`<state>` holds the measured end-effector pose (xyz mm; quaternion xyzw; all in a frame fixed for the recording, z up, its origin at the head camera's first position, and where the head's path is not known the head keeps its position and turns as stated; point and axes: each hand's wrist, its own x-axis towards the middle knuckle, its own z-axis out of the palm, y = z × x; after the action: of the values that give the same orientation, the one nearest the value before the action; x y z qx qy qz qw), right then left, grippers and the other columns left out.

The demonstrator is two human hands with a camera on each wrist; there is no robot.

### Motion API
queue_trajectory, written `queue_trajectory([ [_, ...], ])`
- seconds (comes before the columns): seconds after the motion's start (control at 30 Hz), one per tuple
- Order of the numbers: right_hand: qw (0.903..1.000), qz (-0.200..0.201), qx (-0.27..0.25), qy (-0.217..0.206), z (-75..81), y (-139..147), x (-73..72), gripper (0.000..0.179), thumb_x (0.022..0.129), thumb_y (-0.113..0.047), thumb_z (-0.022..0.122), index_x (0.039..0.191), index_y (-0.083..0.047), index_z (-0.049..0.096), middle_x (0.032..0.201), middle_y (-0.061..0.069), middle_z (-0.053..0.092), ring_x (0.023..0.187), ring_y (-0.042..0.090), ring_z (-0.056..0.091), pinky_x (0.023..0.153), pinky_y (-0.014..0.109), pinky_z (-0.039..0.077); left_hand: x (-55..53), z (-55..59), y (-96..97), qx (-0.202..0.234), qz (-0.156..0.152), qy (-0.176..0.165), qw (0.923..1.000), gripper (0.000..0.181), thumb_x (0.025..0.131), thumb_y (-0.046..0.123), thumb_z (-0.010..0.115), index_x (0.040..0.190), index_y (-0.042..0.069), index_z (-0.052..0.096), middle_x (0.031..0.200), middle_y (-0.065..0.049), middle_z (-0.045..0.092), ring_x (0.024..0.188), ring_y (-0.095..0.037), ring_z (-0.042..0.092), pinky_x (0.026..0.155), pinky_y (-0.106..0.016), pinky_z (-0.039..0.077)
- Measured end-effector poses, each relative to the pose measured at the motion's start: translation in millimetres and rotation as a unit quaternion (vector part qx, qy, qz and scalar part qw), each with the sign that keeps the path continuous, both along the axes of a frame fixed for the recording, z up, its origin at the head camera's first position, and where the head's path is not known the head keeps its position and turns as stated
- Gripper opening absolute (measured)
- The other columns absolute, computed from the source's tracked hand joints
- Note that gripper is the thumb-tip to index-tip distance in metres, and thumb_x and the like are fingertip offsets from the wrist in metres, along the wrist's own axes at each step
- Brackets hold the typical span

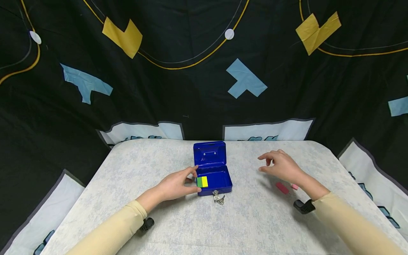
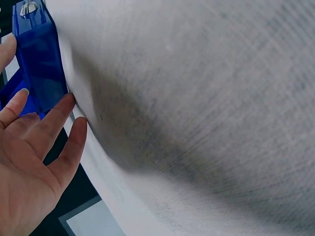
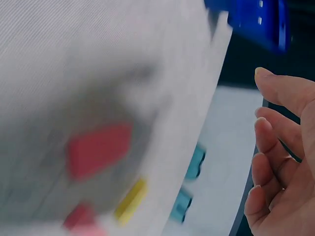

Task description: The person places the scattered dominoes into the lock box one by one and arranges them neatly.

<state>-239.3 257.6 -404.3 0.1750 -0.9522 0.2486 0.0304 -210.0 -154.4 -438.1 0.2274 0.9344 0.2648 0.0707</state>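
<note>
I saw the right hand point(image 1: 284, 168) hang above the table point(image 1: 255, 226), empty fingers slightly parted, the red block point(image 1: 282, 188) aslant below and right of them, while the left hand point(image 1: 173, 184), farther off, touched the blue box point(image 1: 208, 192) with fingers spread wide.

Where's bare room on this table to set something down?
Free: between the blue box and right hand; in front of the padlock; beyond the left hand. Crowded: the box's left edge, by that hand, and around the red piece and pink piece.
</note>
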Motion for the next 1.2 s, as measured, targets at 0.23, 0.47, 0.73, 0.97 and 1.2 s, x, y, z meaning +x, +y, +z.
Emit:
queue_trajectory([
  [0.23,0.9994,-0.032,-0.004,-0.013,-4.6,54.2,8.5,0.043,0.091,-0.030,0.080,0.126,-0.008,0.071,0.096,0.000,0.062,0.096,0.027,0.050,0.077,0.041,0.042,-0.1,0.7,0.4,0.000,0.001,-0.003,1.0000,0.046,0.088,0.057,0.075,0.115,0.023,0.059,0.158,0.006,0.044,0.115,-0.016,0.068,0.091,-0.043,0.053],
  [0.47,0.9982,-0.053,-0.004,-0.030,-8.6,87.2,14.0,0.052,0.090,-0.032,0.080,0.130,-0.001,0.066,0.103,0.007,0.066,0.101,0.031,0.055,0.078,0.041,0.046,-0.1,2.2,1.4,-0.003,0.000,-0.002,1.0000,0.047,0.088,0.057,0.075,0.116,0.022,0.059,0.157,0.005,0.046,0.116,-0.017,0.067,0.091,-0.042,0.053],
  [0.73,0.9976,-0.047,-0.013,-0.050,-15.6,108.9,17.9,0.057,0.092,-0.033,0.079,0.134,0.002,0.062,0.115,0.017,0.067,0.106,0.034,0.058,0.082,0.044,0.050,0.0,1.6,2.4,-0.009,0.008,-0.004,0.9999,0.048,0.087,0.057,0.076,0.116,0.023,0.059,0.157,0.006,0.046,0.116,-0.015,0.066,0.091,-0.042,0.053],
  [0.97,0.9925,-0.053,-0.015,-0.109,-29.7,121.5,29.6,0.064,0.090,-0.038,0.079,0.134,0.005,0.060,0.119,0.020,0.064,0.103,0.033,0.058,0.079,0.041,0.051,-0.8,1.1,4.0,-0.011,0.009,-0.004,0.9999,0.048,0.087,0.058,0.076,0.115,0.022,0.059,0.157,0.005,0.047,0.117,-0.016,0.066,0.091,-0.042,0.053],
  [1.2,0.9922,-0.065,-0.009,-0.105,-43.0,123.9,45.7,0.064,0.088,-0.039,0.081,0.128,0.008,0.062,0.115,0.017,0.064,0.099,0.027,0.058,0.078,0.039,0.051,-1.9,1.3,2.6,-0.011,0.008,-0.004,0.9999,0.048,0.087,0.056,0.077,0.117,0.023,0.059,0.156,0.008,0.047,0.117,-0.015,0.066,0.092,-0.042,0.052],
])
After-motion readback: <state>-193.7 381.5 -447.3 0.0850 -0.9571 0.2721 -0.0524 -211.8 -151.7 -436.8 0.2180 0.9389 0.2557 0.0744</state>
